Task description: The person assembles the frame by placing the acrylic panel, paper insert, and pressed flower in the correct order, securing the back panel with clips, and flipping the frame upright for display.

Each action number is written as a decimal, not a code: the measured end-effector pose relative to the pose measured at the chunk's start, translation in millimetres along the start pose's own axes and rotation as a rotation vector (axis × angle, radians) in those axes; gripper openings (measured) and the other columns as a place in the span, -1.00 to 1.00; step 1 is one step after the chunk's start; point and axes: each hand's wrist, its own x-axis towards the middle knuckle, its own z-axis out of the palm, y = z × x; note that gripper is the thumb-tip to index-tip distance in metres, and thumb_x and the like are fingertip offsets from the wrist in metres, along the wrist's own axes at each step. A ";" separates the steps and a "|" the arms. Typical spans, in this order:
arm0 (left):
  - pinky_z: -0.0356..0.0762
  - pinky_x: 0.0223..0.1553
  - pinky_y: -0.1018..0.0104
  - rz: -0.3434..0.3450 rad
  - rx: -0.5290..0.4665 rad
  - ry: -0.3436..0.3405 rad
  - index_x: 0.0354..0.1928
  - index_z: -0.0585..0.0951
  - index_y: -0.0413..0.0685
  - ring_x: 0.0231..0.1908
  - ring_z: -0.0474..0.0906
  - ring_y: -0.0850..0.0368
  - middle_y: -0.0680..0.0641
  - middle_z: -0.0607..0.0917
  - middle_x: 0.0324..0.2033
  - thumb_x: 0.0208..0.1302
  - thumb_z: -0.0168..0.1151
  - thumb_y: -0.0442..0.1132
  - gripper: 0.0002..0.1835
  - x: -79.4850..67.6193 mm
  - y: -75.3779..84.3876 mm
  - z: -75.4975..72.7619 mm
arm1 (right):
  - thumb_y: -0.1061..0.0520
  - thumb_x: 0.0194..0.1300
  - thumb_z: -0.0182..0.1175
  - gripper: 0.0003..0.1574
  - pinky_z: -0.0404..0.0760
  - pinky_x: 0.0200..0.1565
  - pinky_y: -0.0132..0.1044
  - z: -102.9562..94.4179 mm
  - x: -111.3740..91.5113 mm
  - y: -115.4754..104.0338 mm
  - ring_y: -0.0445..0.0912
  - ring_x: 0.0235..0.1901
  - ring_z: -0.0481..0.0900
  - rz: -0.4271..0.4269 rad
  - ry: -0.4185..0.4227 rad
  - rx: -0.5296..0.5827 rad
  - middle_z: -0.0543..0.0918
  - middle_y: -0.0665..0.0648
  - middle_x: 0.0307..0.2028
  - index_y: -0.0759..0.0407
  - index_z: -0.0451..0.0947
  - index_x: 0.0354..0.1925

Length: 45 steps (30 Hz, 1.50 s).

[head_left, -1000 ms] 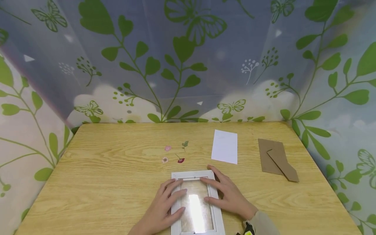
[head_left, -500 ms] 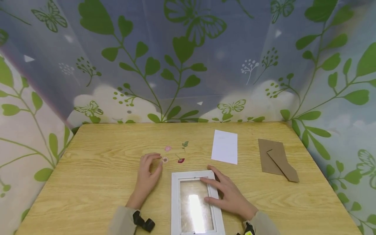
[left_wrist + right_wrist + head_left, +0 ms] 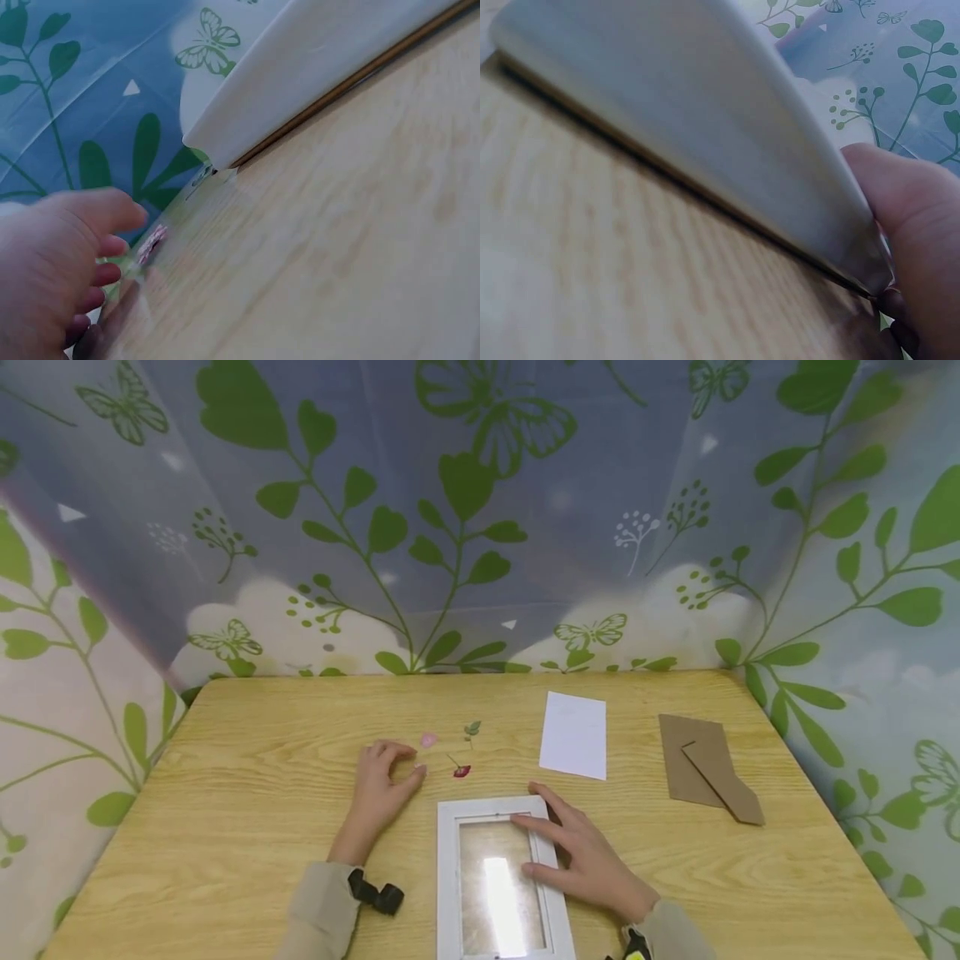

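A small pressed daisy [image 3: 420,766] lies among the thumb and fingertips of my left hand [image 3: 378,793], which mostly hide it in the head view. In the left wrist view, the thumb and fingers of that left hand [image 3: 60,270] are apart, with a pinkish-white flower [image 3: 152,244] just beyond them. My right hand [image 3: 588,860] rests on the right side of a white picture frame [image 3: 448,877], its fingers spread over the border and clear pane. The right wrist view has the thumb of the right hand [image 3: 922,225] against the frame's edge [image 3: 705,112].
Close to the left hand lie a pink pressed flower [image 3: 428,740], a green leaf sprig [image 3: 472,729] and a dark red flower [image 3: 461,771]. Behind the frame is a white card [image 3: 573,735]. A brown backing board [image 3: 693,760] with its stand lies at the right.
My left hand has left the frame and reached forward and left to the daisy, then shifted slightly right around it. The right hand and frame have stayed in place.
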 end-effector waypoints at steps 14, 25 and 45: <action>0.15 0.02 -0.05 0.015 0.177 -0.110 -0.26 0.61 -0.03 -0.10 0.26 -0.08 -0.09 0.49 -0.07 0.19 0.43 -0.10 -0.78 -1.4 6.2 1.4 | -0.22 0.29 0.29 -0.29 0.32 0.15 0.37 -3.3 -0.2 -1.7 0.23 0.39 0.23 0.014 0.007 0.007 0.11 0.20 0.52 -0.24 0.42 0.37; 0.19 0.04 -0.06 0.047 0.145 -0.132 -0.30 0.58 0.01 -0.08 0.33 -0.07 -0.06 0.56 -0.10 0.22 0.42 -0.17 -0.83 -1.5 5.2 1.2 | -0.20 0.29 0.29 -0.28 0.32 0.16 0.37 -2.5 0.0 -1.5 0.22 0.40 0.22 0.010 0.001 0.017 0.11 0.21 0.51 -0.22 0.41 0.38; 0.26 -0.07 0.03 0.155 0.029 -0.102 -0.05 0.58 -0.14 -0.26 0.42 0.01 -0.02 0.64 -0.35 0.10 0.48 -0.40 -0.63 -3.3 5.3 2.1 | -0.18 0.29 0.30 -0.28 0.32 0.15 0.37 0.1 -2.2 0.5 0.21 0.40 0.22 0.008 0.006 0.013 0.11 0.19 0.52 -0.24 0.41 0.38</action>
